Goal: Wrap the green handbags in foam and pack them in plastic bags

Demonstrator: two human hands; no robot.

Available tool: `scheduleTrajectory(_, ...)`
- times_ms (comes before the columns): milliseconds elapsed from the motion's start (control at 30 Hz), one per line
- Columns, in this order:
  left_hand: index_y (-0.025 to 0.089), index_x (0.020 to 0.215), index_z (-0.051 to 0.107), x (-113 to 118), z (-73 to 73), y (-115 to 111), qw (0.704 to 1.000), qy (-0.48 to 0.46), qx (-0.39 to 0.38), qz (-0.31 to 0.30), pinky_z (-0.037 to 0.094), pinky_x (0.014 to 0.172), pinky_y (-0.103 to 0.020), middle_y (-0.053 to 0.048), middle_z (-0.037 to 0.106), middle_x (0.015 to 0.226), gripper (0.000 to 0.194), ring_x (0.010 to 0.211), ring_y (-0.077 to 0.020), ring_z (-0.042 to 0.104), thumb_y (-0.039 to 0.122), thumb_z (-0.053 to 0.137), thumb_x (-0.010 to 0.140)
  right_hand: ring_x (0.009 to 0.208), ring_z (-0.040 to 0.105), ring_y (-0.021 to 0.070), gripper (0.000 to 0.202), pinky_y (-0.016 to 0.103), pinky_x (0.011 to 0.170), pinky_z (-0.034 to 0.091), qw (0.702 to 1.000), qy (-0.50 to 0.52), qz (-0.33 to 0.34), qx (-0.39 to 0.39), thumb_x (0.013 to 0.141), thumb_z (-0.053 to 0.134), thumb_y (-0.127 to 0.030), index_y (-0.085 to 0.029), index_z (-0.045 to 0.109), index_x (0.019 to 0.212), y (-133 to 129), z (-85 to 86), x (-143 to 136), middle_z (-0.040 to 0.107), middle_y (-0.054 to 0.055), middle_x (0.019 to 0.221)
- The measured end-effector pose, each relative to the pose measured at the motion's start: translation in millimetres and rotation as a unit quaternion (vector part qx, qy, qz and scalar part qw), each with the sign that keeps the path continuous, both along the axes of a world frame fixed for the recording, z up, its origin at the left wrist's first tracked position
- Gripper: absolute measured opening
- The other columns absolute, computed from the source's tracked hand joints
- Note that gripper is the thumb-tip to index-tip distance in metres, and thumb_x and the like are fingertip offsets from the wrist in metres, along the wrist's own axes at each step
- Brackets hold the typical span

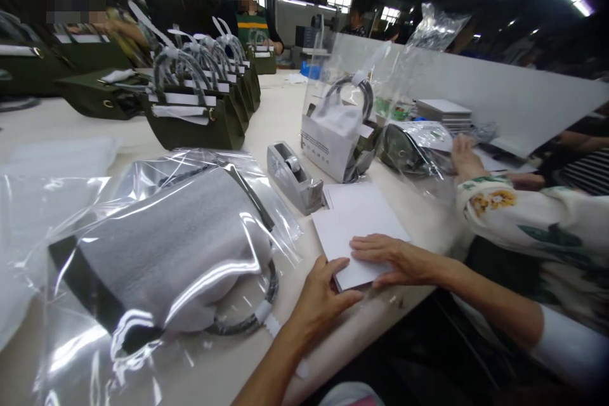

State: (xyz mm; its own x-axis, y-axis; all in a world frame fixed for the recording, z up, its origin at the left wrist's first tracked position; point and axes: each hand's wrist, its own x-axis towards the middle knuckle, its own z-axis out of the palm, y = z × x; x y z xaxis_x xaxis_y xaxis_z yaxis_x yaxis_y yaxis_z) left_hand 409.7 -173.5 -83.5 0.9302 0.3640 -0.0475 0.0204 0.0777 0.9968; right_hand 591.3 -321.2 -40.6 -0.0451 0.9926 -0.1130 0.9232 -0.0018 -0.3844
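A stack of white paper sheets (pixel 366 216) lies near the front edge of the table, slightly fanned out at its far side. My left hand (pixel 321 298) is at its near left corner, thumb and fingers apart, touching the left and front edges. Flat on top of the sheets rests my right hand (pixel 392 259), its fingers stretched out. Just beyond the stack stands a grey tape dispenser (pixel 295 177). To the left of my hands lies a dark green handbag (pixel 95 279) in clear plastic, with a pale wrapping sheet (pixel 166 244) around its body.
A row of green handbags (pixel 190 124) with wrapped handles stands at the back left. Behind the dispenser a handbag in a clear bag (pixel 333 133) stands upright. At right, a co-worker's hand (pixel 465 155) touches another plastic-covered handbag (pixel 404 146). A white partition (pixel 476 82) runs behind.
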Motion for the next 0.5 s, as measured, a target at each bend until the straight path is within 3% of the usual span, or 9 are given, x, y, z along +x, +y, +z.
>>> scheduleTrajectory(133, 0.023, 0.091, 0.069, -3.8, -1.0, -0.4, 0.999, 0.006, 0.04, -0.007, 0.041, 0.072, -0.027, -0.005, 0.06, 0.087, 0.025, 0.078, -0.0185, 0.054, 0.034, 0.067, 0.068, 0.124, 0.038, 0.0251, 0.053, 0.046, 0.103, 0.031, 1.0, 0.005, 0.002, -0.004, 0.079, 0.059, -0.04, -0.023, 0.047, 0.128, 0.7, 7.7, -3.5, 0.045, 0.01, 0.131)
scheduleTrajectory(233, 0.024, 0.087, 0.069, 1.6, -0.7, -2.5, 0.997, 0.017, 0.066, 0.02, 0.039, 0.072, -0.027, -0.003, 0.061, 0.08, 0.023, 0.073, -0.018, 0.053, 0.041, 0.057, 0.077, 0.12, 0.044, 0.02, 0.038, 0.039, 0.101, 0.037, 0.999, -0.029, 0.023, 0.006, 0.088, 0.047, -0.028, -0.02, 0.05, 0.125, -0.1, 5.0, -10.6, 0.054, 0.009, 0.123)
scheduleTrajectory(333, 0.027, 0.086, 0.069, 9.0, 5.3, -10.5, 0.993, 0.034, 0.098, 0.06, 0.038, 0.079, -0.03, -0.004, 0.063, 0.08, 0.028, 0.079, -0.0214, 0.054, 0.044, 0.048, 0.082, 0.114, 0.05, 0.0187, 0.037, 0.034, 0.093, 0.046, 0.991, -0.112, 0.036, 0.069, 0.089, 0.038, -0.014, -0.017, 0.049, 0.124, -7.1, -2.3, -12.6, 0.056, 0.009, 0.12)
scheduleTrajectory(400, 0.028, 0.103, 0.065, 10.7, 12.8, -18.0, 0.988, 0.052, 0.119, 0.084, 0.037, 0.082, -0.034, -0.007, 0.064, 0.087, 0.033, 0.084, -0.0253, 0.056, 0.046, 0.048, 0.082, 0.112, 0.052, 0.0189, 0.047, 0.034, 0.09, 0.048, 0.976, -0.176, 0.031, 0.128, 0.086, 0.033, -0.006, -0.019, 0.044, 0.13, -14.1, -1.8, -6.7, 0.055, 0.008, 0.122)
scheduleTrajectory(500, 0.024, 0.134, 0.034, -4.9, 26.4, -25.5, 0.977, 0.062, 0.177, 0.1, 0.04, 0.08, -0.041, -0.013, 0.062, 0.102, 0.059, 0.089, -0.0314, 0.057, 0.046, 0.049, 0.081, 0.11, 0.053, 0.0183, 0.045, 0.032, 0.098, 0.041, 0.946, -0.211, -0.026, 0.246, 0.088, 0.037, -0.014, -0.025, 0.043, 0.131, -24.5, 14.4, 6.0, 0.056, 0.007, 0.12)
